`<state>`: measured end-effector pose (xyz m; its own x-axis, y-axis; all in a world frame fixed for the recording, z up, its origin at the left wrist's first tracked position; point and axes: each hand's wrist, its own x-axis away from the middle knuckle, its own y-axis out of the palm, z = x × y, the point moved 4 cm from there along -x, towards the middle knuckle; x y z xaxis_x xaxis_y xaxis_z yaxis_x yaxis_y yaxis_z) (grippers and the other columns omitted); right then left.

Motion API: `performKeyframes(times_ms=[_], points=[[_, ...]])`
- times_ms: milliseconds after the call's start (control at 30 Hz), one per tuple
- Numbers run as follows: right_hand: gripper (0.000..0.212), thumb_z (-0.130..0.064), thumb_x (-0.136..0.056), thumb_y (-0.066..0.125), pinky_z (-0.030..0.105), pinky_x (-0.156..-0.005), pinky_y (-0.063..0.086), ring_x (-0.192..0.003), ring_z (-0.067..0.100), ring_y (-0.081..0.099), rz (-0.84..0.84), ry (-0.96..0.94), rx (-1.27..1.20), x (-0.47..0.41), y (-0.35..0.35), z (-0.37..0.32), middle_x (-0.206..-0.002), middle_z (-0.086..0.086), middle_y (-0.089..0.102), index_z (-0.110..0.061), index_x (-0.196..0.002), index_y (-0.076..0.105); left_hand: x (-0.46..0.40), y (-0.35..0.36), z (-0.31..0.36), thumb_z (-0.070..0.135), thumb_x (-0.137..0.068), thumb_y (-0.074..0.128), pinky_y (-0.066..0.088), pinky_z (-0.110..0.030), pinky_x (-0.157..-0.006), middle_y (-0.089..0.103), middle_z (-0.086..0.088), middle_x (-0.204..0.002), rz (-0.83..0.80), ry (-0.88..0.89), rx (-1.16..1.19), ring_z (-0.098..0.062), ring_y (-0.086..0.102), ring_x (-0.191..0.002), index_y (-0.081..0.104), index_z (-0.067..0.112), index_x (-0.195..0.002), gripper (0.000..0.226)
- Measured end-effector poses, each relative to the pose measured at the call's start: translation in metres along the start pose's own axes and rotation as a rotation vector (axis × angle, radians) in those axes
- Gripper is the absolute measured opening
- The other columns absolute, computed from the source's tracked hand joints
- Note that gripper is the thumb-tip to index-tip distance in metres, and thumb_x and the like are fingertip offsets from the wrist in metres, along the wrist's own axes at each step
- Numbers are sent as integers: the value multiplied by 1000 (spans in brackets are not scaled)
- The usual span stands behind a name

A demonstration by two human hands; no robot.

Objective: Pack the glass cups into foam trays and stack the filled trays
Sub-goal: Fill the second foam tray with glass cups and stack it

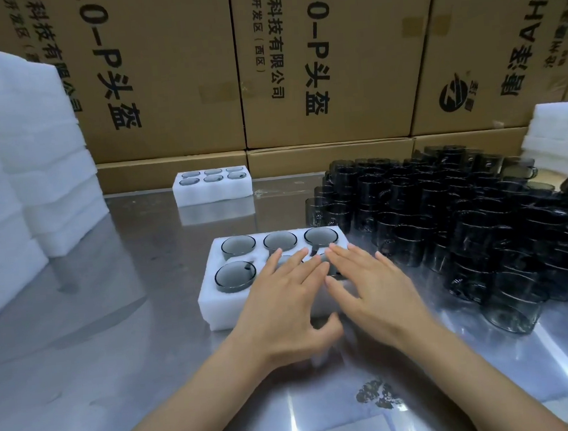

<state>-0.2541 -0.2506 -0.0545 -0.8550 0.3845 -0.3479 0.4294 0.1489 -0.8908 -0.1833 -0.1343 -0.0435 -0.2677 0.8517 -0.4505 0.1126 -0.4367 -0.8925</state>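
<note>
both flat hands (323, 287) press foam tray (211, 300); loose cups (482, 218) crowd right.

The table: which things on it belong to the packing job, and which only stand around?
Job:
- near foam tray with cups, under left hand and right hand
- filled far tray
- loose glass cups
- foam stacks

Around:
- cardboard boxes
- steel table
</note>
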Motion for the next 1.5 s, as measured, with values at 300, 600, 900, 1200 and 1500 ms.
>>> performKeyframes(times_ms=[300,600,900,1200,1500], points=[[59,-61,-88,39,31,-100,36,-126,14,47,165,357,-506,2,6,26,-136,-7,53,-26,-135,48,31,-14,-49,59,-84,22,2,-28,-114,21,18,-153,222,-323,139,-3,14,-142,26,30,-147,69],[23,-47,-90,51,-1,-69,40,-85,-23,57,-36,252,-991,-2,-3,-1,-89,-38,65,-56,-81,70,49,1,-117,37,-77,66,48,-34,-90,72,11,-104,215,-823,1215,-12,66,-100,70,38,-103,26],[42,-52,-78,65,32,-82,50,-101,12,67,-178,409,-1397,-89,44,-20,-113,-20,67,-55,-119,52,17,14,-181,17,-94,52,51,-33,-81,72,5,-104,599,-869,1360,-13,68,-94,69,32,-101,24],[12,-38,-89,61,26,-58,49,-88,13,63,54,704,-1596,-231,105,-20,-99,-5,65,-29,-96,60,-21,41,-238,43,-93,43,17,-34,-118,22,5,-156,472,-834,1391,-9,24,-141,22,20,-150,64],[35,-37,-85,68,33,-72,55,-100,27,60,80,677,-1632,-376,114,-40,-114,7,54,-20,-112,52,-24,63,-208,65,-81,42,24,-27,-113,30,1,-153,-63,-455,68,-6,31,-139,44,31,-140,68]])
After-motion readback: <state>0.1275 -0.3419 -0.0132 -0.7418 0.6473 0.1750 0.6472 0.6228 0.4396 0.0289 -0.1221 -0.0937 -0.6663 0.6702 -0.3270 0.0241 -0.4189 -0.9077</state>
